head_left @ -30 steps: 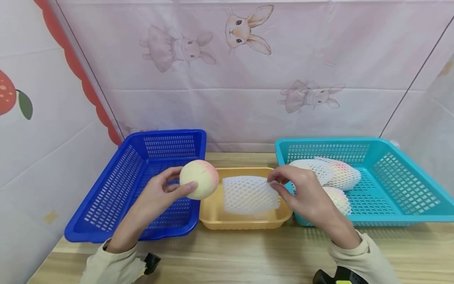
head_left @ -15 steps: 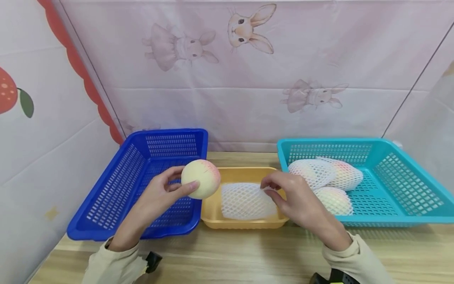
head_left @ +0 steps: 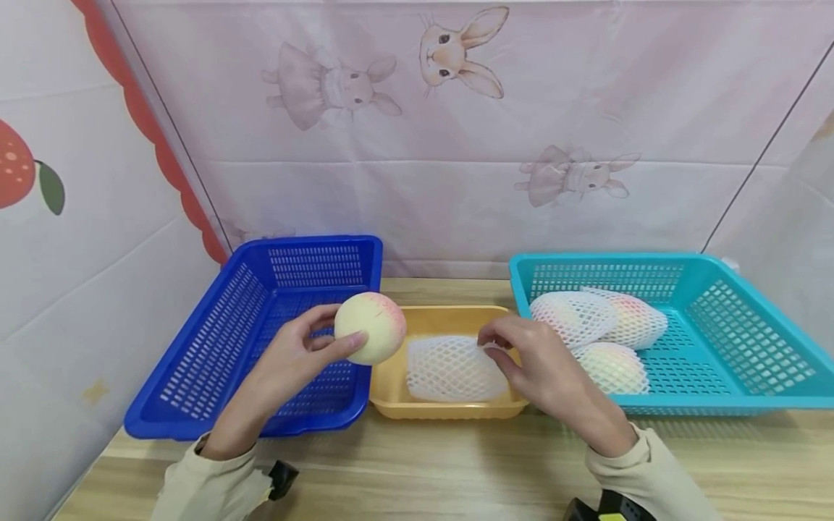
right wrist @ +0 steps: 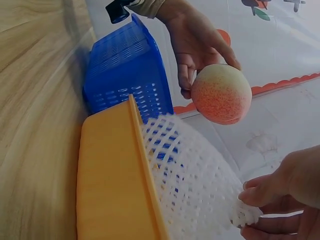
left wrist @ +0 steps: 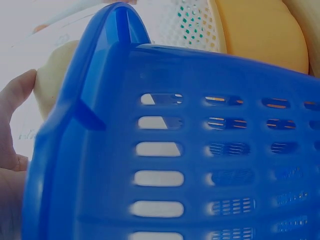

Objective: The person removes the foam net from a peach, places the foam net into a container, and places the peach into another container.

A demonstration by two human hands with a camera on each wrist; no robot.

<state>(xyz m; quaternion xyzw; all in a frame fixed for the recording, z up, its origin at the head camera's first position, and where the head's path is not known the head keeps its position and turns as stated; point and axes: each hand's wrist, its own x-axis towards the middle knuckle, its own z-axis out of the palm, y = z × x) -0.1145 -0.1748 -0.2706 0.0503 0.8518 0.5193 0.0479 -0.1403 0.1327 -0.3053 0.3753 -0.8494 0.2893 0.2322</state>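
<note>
A pale yellow peach [head_left: 373, 329] with a pink blush is held between the thumb and fingers of my left hand [head_left: 301, 359], above the right rim of the blue basket. The right wrist view shows its redder side [right wrist: 221, 95]. My right hand [head_left: 542, 369] pinches one end of a white foam fruit net [head_left: 452, 369], which hangs over the yellow tray [head_left: 449, 410]. In the right wrist view the net [right wrist: 187, 175] spreads from the fingertips toward the tray's edge. Peach and net are apart. The blue basket's wall [left wrist: 165, 75] hides part of the peach in the left wrist view.
The blue basket [head_left: 254, 250] stands to the left on the wooden table [head_left: 443, 470]. At the right, a turquoise basket [head_left: 736, 354] holds several peaches in foam nets [head_left: 612, 369]. A printed cloth wall [head_left: 404, 202] rises behind the baskets.
My right hand has moved a little left and down, bringing the foam net lower over the yellow tray. The left hand with the peach has stayed almost still.
</note>
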